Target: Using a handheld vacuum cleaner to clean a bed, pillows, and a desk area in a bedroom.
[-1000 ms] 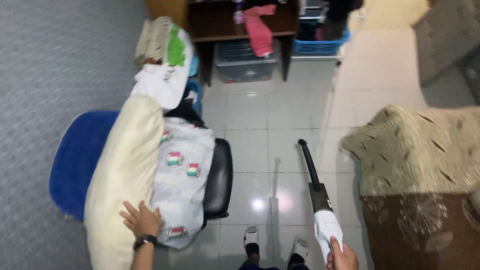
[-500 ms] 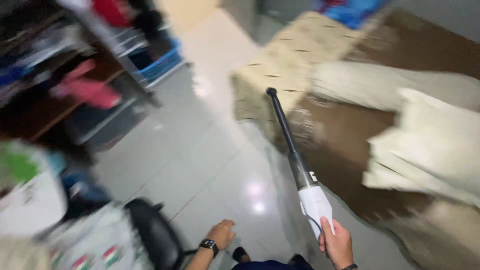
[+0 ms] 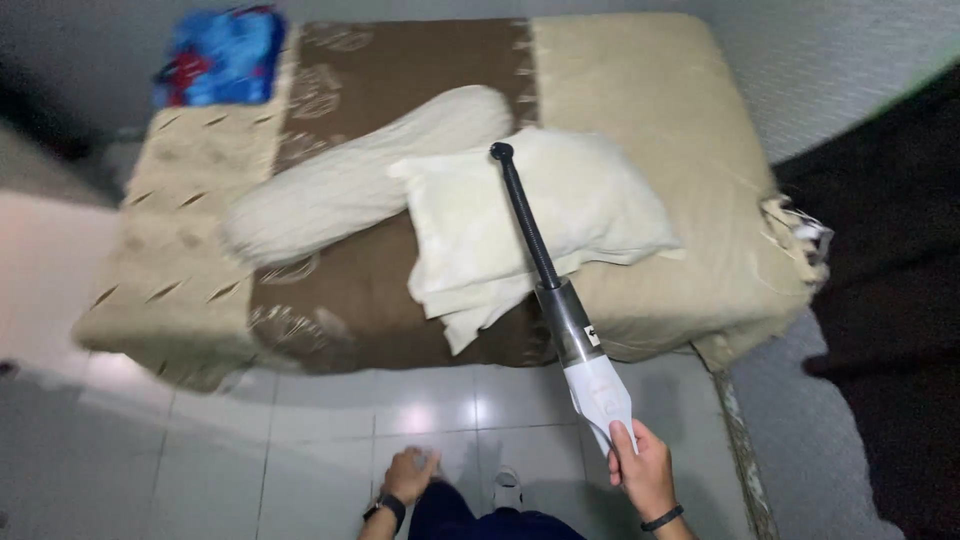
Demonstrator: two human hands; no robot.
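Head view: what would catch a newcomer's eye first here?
Most striking is the handheld vacuum, white body and long black nozzle, gripped at its base by the right hand and pointing over the bed. On the bed's brown and beige cover lie a cream pillow and a long bolster. The left hand hangs low over the glossy tiled floor.

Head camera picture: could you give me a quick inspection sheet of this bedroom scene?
Surface: low bed with a tan and brown cover, on pale glossy floor tiles.
Job's things: handheld vacuum, white body, long black nozzle reaching over the cream pillow.
Clutter: long cream bolster; blue printed cloth at the far corner.
Hands: right hand grips the vacuum's handle; left hand, watch on the wrist, hangs low, holding nothing.
Cables: nothing seen.
Surroundings: grey textured wall; dark area to the right.
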